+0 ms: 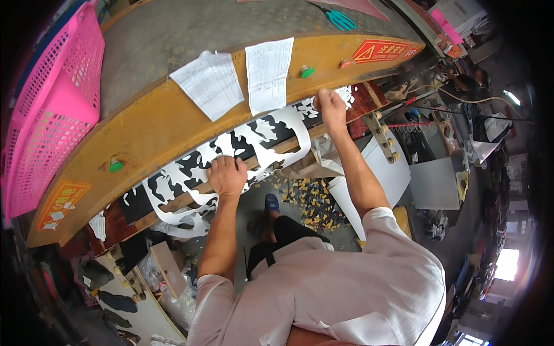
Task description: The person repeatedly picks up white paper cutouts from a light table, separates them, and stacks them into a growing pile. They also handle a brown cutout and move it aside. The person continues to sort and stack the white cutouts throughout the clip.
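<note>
Under the yellow die-cutting press (173, 115), the left hand (227, 175) is fisted on a white sheet punched full of cutouts (271, 135), lying on the black cutting surface (254, 144). The right hand (330, 104) pinches its two-o'clock end. Judged step: stripping the spent sheet; lifting evenly seems needed next.

Workshop: yellow cutting press (173, 115) with green buttons (306, 72), warning labels (381, 52), offcut scraps (314, 202) on the floor.

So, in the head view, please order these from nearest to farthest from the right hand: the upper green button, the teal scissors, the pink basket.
Measured from the right hand:
1. Green button, just up-left on the yellow machine front.
2. Teal scissors, farther up on the grey top.
3. Pink basket, far left.
</note>
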`<state>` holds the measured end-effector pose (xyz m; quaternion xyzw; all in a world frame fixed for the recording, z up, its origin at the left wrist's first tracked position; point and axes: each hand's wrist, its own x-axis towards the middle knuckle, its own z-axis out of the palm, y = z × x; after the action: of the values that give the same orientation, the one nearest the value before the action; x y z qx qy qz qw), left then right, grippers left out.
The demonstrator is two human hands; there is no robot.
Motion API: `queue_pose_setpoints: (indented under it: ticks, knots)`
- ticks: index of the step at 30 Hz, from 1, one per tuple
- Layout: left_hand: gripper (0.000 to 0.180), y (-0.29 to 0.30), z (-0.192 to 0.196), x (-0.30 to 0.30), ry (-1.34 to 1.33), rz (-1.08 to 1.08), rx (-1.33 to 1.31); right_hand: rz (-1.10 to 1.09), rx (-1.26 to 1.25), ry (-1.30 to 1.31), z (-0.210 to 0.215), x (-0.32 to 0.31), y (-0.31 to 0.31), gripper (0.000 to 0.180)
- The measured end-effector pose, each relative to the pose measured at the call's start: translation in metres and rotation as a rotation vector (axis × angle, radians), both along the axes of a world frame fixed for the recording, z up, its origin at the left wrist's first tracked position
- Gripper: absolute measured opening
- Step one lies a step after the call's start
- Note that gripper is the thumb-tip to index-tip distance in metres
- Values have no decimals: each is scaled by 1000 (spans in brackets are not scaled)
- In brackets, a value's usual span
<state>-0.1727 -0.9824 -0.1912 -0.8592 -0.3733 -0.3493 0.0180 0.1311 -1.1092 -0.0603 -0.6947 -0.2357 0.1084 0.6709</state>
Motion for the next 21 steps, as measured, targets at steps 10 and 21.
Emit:
queue_pose_setpoints:
  ticks: [10,21]
  knots:
    - [26,8,-22,-3,8,-9,124,98,-303,-699,-88,28,-34,29]
    - [29,16,-15,3,-48,-114,124,126,-249,-1037,-129,28,-27,30]
